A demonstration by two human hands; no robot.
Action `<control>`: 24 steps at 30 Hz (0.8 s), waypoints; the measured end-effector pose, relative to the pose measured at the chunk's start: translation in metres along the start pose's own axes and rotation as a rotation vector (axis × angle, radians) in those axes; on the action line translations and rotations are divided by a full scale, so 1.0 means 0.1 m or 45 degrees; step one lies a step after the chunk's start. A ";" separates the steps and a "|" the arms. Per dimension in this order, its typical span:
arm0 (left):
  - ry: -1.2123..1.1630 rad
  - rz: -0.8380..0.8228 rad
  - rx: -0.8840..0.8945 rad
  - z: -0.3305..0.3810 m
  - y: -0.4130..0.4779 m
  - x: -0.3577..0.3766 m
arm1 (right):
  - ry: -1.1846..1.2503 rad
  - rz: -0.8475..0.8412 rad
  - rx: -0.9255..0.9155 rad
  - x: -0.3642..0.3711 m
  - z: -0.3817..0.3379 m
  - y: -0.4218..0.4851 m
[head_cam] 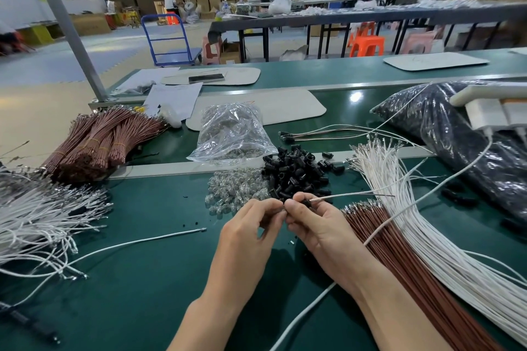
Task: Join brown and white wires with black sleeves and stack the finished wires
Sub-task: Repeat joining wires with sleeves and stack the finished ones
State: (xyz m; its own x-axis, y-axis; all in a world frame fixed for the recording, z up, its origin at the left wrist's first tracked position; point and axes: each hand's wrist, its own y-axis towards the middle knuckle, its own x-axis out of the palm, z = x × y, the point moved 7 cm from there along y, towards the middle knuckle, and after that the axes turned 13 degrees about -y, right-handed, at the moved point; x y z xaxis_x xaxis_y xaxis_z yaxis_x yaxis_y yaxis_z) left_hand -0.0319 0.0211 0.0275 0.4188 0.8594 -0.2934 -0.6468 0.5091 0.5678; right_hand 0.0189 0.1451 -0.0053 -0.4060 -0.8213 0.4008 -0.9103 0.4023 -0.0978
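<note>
Grip: my right hand (313, 222) pinches a black sleeve (306, 203) on its wires (342, 195); my left hand (251, 225) pinches its other end.
Place: centre frame, below the sleeve pile (296, 171).
Handling: light, limp; I'd hold near the tips.

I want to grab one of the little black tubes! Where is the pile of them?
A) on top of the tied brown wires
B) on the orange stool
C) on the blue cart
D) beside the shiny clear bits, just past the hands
D: the black sleeves lie heaped on the green table, right beside the clear bits, just beyond the left hand and right hand.
</note>
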 end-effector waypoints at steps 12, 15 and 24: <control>-0.013 0.114 0.031 0.03 0.03 -0.12 | 0.076 0.144 0.018 -0.05 -0.02 -0.01; -0.030 0.102 0.016 0.03 0.03 -0.10 | 0.036 0.114 0.029 -0.03 -0.02 -0.01; -0.100 0.077 -0.076 -0.08 0.00 -0.07 | -0.097 0.030 0.026 0.03 -0.01 -0.03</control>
State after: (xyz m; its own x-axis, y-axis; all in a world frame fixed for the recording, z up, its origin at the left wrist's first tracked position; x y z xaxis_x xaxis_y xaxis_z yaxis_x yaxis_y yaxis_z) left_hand -0.0398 0.0157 0.0237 0.4250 0.8834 -0.1974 -0.7082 0.4603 0.5353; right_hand 0.0205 0.1416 -0.0031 -0.4316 -0.8405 0.3276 -0.9016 0.4140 -0.1255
